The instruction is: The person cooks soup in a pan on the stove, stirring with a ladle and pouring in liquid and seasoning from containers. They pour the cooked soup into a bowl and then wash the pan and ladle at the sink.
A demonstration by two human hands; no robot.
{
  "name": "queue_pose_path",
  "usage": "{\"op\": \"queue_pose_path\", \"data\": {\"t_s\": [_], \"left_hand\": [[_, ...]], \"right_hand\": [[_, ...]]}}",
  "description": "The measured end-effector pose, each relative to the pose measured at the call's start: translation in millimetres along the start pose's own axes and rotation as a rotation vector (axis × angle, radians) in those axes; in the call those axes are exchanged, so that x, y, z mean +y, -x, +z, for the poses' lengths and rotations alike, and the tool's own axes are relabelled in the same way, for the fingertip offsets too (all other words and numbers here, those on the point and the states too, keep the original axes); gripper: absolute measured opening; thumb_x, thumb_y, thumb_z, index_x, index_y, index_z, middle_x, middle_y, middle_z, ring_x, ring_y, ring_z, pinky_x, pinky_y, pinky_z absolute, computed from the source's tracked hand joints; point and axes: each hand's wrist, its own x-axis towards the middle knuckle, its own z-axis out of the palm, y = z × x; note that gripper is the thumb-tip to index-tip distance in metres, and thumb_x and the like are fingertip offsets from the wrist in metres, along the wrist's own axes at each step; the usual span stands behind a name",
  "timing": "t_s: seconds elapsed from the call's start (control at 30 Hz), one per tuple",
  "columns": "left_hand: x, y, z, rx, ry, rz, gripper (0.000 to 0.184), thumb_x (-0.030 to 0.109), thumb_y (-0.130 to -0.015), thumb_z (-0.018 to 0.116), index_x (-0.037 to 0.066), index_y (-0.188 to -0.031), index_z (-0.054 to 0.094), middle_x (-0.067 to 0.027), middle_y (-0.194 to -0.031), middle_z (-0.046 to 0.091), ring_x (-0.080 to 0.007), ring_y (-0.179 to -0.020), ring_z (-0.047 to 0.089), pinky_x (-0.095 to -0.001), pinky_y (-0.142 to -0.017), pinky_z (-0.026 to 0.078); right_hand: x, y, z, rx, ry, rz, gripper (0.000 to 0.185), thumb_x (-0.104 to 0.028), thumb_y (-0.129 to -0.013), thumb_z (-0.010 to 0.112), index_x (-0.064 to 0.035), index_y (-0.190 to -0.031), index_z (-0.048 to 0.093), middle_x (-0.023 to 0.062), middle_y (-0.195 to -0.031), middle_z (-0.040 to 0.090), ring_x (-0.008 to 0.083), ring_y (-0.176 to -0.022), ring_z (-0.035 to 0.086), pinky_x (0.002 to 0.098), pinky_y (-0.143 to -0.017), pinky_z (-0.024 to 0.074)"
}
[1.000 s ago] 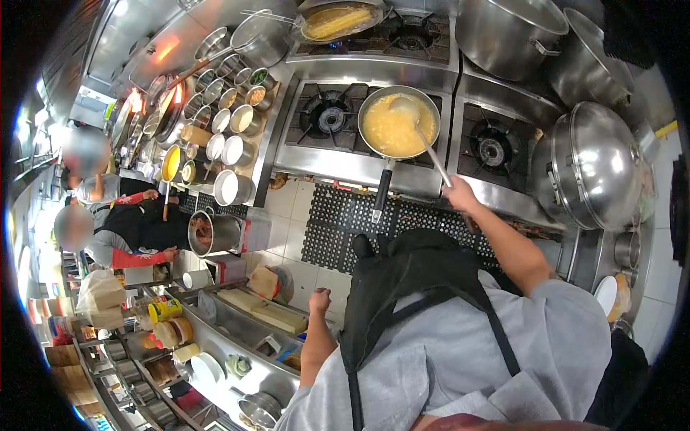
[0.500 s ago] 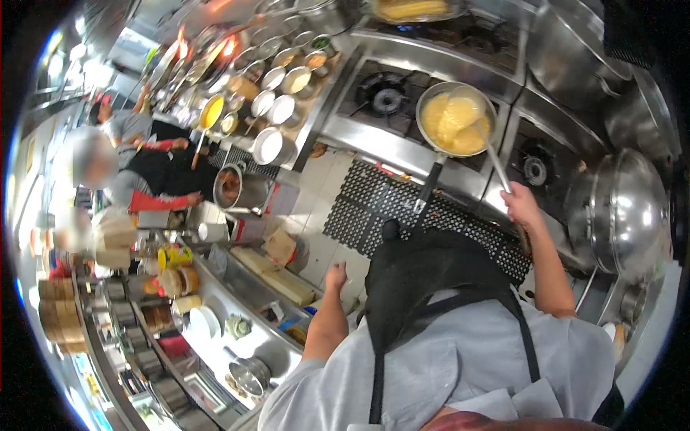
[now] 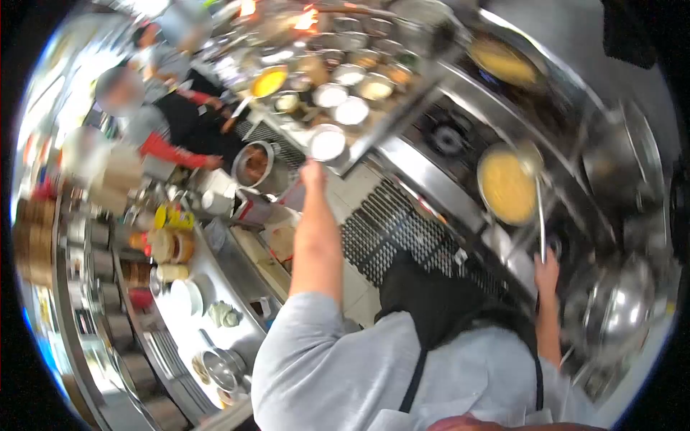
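We see the frying pan [image 3: 480,179] on the stove at the right, filled with a yellow, liquid-looking mass [image 3: 509,188]. The bowl of a metal ladle [image 3: 540,208] lies at the pan's right-hand edge, and its long handle slopes down toward the wearer. Whether the bowl touches the contents, we cannot tell. The right hand [image 3: 546,271] has its fingers closed around the handle, well apart from the pan.

To the left, we find the left hand [image 3: 313,174] at the end of an outstretched arm, at the near rim of a metal container [image 3: 342,158] with white contents. Blur hides the fingers, so we cannot tell whether they grip the rim or only lie beside it.

Beyond this container we note further containers with pale contents and a bowl [image 3: 269,82] of orange-yellow contents. Between these and the pan sits a bare burner [image 3: 448,138]. A perforated black mat [image 3: 381,230] covers the floor before the stove.

At the lower right we observe a domed metal vessel [image 3: 619,305]. Farther left, a co-worker with a red sleeve [image 3: 172,152] stands near a large pot [image 3: 272,174] of brown contents.
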Motion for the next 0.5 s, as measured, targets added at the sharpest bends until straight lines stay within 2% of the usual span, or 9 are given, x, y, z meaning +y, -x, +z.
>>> {"op": "queue_pose_path", "data": {"t_s": [0.03,0.1,0.13,0.17,0.2,0.23,0.3,0.4,0.5], "left_hand": [[23,16,-7,-0.032,-0.068,-0.045,0.07,0.054,-0.098,0.032,-0.007,-0.09,0.066,-0.0206,-0.071,0.066,-0.0334,-0.066,0.067,-0.0483,-0.066,0.051],[-31,-88,27,-0.036,-0.076,0.079,0.053,0.05,-0.093,0.048,0.001,-0.085,0.064,-0.0161,-0.07,0.064,-0.028,-0.056,0.063,-0.041,-0.047,0.049],[-24,-85,32,0.01,-0.103,0.048,0.049,0.045,-0.092,0.049,0.0,-0.087,0.065,-0.0178,-0.074,0.065,-0.0283,-0.057,0.064,-0.0411,-0.049,0.05],[-10,-74,32,0.04,-0.136,0.014,0.045,0.04,-0.09,0.051,-0.002,-0.089,0.066,-0.0195,-0.078,0.067,-0.0285,-0.059,0.065,-0.0412,-0.051,0.05],[-2,-66,30,0.075,-0.147,-0.008,0.042,0.037,-0.089,0.051,-0.002,-0.091,0.067,-0.0211,-0.082,0.067,-0.0302,-0.064,0.066,-0.0419,-0.055,0.051],[5,-59,27,0.105,-0.162,-0.028,0.04,0.033,-0.087,0.051,-0.003,-0.093,0.068,-0.0226,-0.086,0.068,-0.032,-0.069,0.068,-0.0426,-0.06,0.052],[24,-38,19,0.135,-0.204,-0.019,0.038,0.027,-0.084,0.051,-0.005,-0.097,0.068,-0.0253,-0.093,0.068,-0.0352,-0.081,0.068,-0.0436,-0.071,0.052],[48,1,2,0.128,-0.277,0.078,0.037,0.021,-0.08,0.05,-0.005,-0.101,0.068,-0.028,-0.101,0.066,-0.0395,-0.098,0.065,-0.0449,-0.086,0.05],[69,30,-7,0.106,-0.332,0.185,0.038,0.02,-0.08,0.05,-0.005,-0.102,0.067,-0.0289,-0.105,0.064,-0.0426,-0.105,0.061,-0.0462,-0.093,0.046]], "right_hand": [[-10,-2,2,-0.046,0.044,0.049,0.042,-0.015,-0.088,0.062,0.0012,-0.126,0.054,0.0237,-0.116,0.062,0.0405,-0.107,0.059,0.0422,-0.091,0.0456],[33,-17,40,-0.042,0.042,0.019,0.044,-0.012,-0.085,0.064,0.0024,-0.126,0.054,0.0257,-0.114,0.062,0.0419,-0.106,0.059,0.0438,-0.09,0.0451],[26,-16,49,-0.059,0.035,0.058,0.045,-0.011,-0.084,0.064,0.0024,-0.126,0.054,0.026,-0.115,0.062,0.042,-0.107,0.059,0.0434,-0.091,0.0452],[56,-18,76,0.048,0.025,-0.016,0.04,-0.008,-0.083,0.062,0.0033,-0.121,0.055,0.0286,-0.108,0.061,0.0441,-0.1,0.058,0.0431,-0.086,0.0451],[69,-20,94,-0.002,0.041,0.06,0.046,-0.008,-0.082,0.063,0.0044,-0.124,0.053,0.0296,-0.11,0.061,0.0452,-0.104,0.056,0.0429,-0.09,0.0435],[53,-16,103,0.011,0.051,0.055,0.032,-0.009,-0.084,0.063,0.0032,-0.113,0.057,0.0221,-0.093,0.065,0.0392,-0.082,0.063,0.0429,-0.072,0.049],[95,-19,144,-0.154,-0.503,0.305,0.015,-0.015,-0.089,0.063,-0.0037,-0.096,0.056,0.0082,-0.072,0.057,0.0223,-0.052,0.054,0.0357,-0.046,0.0414],[-42,0,90,-0.314,-0.87,0.717,0.017,-0.021,-0.092,0.061,-0.0123,-0.086,0.048,-0.0024,-0.064,0.043,0.0075,-0.042,0.037,0.0252,-0.036,0.0275],[-29,-19,60,-0.538,-1.047,0.843,0.015,-0.024,-0.093,0.061,-0.0153,-0.088,0.049,-0.0032,-0.063,0.044,0.0069,-0.043,0.038,0.0225,-0.037,0.0317]]}}
